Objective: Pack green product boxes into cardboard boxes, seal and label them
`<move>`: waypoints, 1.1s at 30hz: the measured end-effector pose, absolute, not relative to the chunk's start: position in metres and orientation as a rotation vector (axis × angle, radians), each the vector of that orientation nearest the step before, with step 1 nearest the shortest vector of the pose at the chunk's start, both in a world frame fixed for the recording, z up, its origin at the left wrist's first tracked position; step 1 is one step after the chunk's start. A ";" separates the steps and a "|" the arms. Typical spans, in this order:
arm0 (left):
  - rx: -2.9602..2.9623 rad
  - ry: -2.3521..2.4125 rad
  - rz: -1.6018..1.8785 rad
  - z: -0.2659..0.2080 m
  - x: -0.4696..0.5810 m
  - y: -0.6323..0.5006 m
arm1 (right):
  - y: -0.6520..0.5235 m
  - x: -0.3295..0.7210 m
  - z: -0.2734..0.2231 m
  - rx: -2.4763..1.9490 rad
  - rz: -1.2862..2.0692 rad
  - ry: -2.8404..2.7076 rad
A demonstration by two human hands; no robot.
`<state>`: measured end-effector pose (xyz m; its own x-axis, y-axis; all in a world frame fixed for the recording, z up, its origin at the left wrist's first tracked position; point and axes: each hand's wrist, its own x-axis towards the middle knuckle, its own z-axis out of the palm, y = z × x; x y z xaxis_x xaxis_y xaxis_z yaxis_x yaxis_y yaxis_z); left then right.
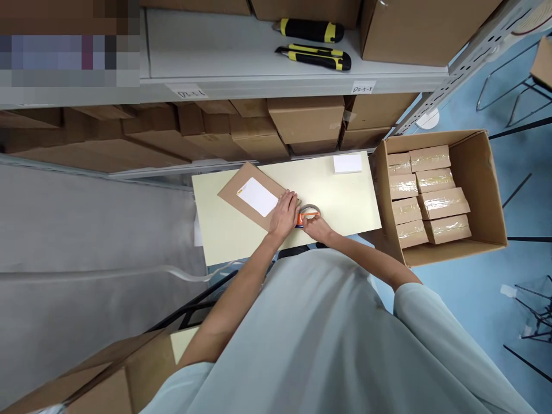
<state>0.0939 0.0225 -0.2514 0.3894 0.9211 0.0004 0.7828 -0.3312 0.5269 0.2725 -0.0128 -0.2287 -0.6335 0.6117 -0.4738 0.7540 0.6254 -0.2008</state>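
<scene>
A flat brown cardboard box (266, 183) lies at an angle on the pale yellow table (224, 240), with a white label (257, 196) on its top face. My left hand (284, 214) rests on the box's right end, fingers stretched out and close together. Just beside that end, my right hand (318, 228) is closed around an orange tape dispenser (301, 218). The dispenser holds a roll of tape (311, 207) and touches or nearly touches the box; my left hand hides where they meet.
A stack of white labels (347, 164) lies at the table's back right. At right stands a large open carton (495, 195) with several taped small boxes (444, 202). Two utility knives (317, 57) lie on the grey shelf (215, 46) above boxes (310, 115).
</scene>
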 end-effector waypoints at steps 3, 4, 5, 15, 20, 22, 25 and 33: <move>2.198 1.481 0.423 -0.264 0.096 0.016 | -0.020 0.279 -0.230 1.080 -0.545 2.493; 2.201 1.463 0.417 -0.268 0.095 0.014 | -0.023 0.282 -0.231 1.080 -0.545 2.494; 2.208 1.437 0.408 -0.270 0.092 0.013 | -0.026 0.284 -0.231 1.080 -0.546 2.497; 2.275 1.318 0.372 -0.279 0.076 0.007 | -0.060 0.373 -0.220 1.224 -0.574 2.339; 2.292 1.226 0.360 -0.277 0.082 -0.003 | -0.044 0.433 -0.210 1.300 -0.530 2.218; 2.306 1.156 0.338 -0.276 0.084 -0.009 | -0.026 0.429 -0.211 1.349 -0.527 2.217; 2.321 1.096 0.312 -0.274 0.086 -0.017 | 0.001 0.404 -0.214 1.422 -0.531 2.218; 2.321 1.186 0.363 -0.270 0.099 -0.027 | -0.003 0.349 -0.202 1.649 -0.716 2.143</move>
